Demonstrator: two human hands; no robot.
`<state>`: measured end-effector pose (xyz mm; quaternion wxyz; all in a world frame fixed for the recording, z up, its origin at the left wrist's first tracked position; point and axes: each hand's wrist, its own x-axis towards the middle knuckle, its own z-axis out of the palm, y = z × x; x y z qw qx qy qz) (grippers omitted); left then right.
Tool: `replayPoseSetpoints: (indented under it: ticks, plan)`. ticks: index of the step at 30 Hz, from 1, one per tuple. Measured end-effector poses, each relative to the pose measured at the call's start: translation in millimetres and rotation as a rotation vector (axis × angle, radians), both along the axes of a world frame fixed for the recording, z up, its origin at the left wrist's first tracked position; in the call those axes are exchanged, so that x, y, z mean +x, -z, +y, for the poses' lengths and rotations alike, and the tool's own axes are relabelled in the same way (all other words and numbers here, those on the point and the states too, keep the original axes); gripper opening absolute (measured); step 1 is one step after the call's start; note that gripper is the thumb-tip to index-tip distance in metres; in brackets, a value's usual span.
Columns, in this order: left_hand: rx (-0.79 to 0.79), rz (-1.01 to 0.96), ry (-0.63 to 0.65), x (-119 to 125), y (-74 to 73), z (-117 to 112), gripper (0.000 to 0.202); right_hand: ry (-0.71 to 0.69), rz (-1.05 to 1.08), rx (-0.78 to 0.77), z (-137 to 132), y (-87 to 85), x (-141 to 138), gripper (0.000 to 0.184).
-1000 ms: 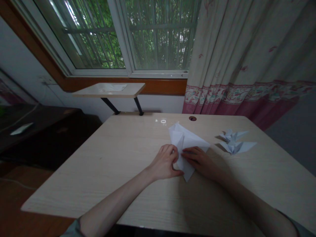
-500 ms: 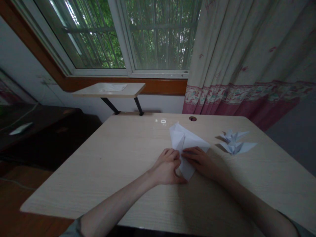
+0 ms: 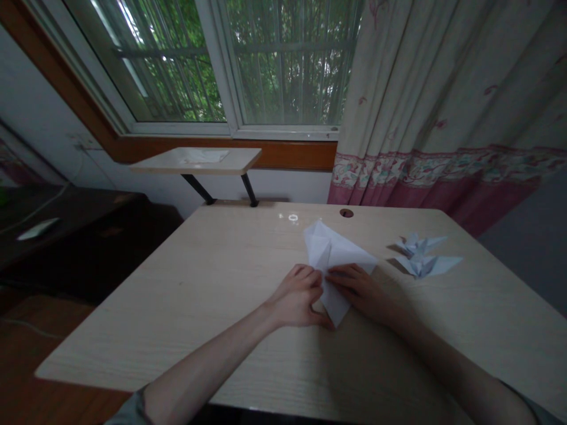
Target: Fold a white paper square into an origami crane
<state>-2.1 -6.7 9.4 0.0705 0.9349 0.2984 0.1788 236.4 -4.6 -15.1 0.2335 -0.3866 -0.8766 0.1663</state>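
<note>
Since the paper (image 3: 349, 249) on the desk (image 3: 168, 295) is prob. light & easily creased, edges suit holding, w/ L hand (image 3: 296, 300) at 8 o'clock, R hand (image 3: 362, 290) at 4, both touching, can't tell if pinching.

The room is dim, with daylight coming through the window (image 3: 220, 71) at the top of the frame, where white streaks glare at upper left. Small bright reflections shine on the table (image 3: 230, 251) near the center. A broad, soft-edged shadow spreads below the right hand (image 3: 361, 290). The dark furniture (image 3: 101, 233) at left loses most detail. Shapes stretch toward the frame's edges, and fine detail looks soft.
</note>
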Motion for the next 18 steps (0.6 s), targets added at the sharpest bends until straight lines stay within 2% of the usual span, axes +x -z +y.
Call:
replayPoseSetpoints:
  ticks: [8,15,18]
  plan:
    - [-0.019,-0.111,-0.057,-5.6,-1.0,-0.8,0.032,0.047,0.115,-0.021,-0.2,-1.7,0.0,0.035]
    - [0.184,-0.272,-0.073,-9.4,0.5,0.5,0.021,0.071,0.177,0.024,2.7,9.4,1.7,0.034]
    - [0.216,-0.280,-0.080,-10.5,-1.4,1.3,0.020,0.065,0.182,0.046,3.2,11.1,1.8,0.033]
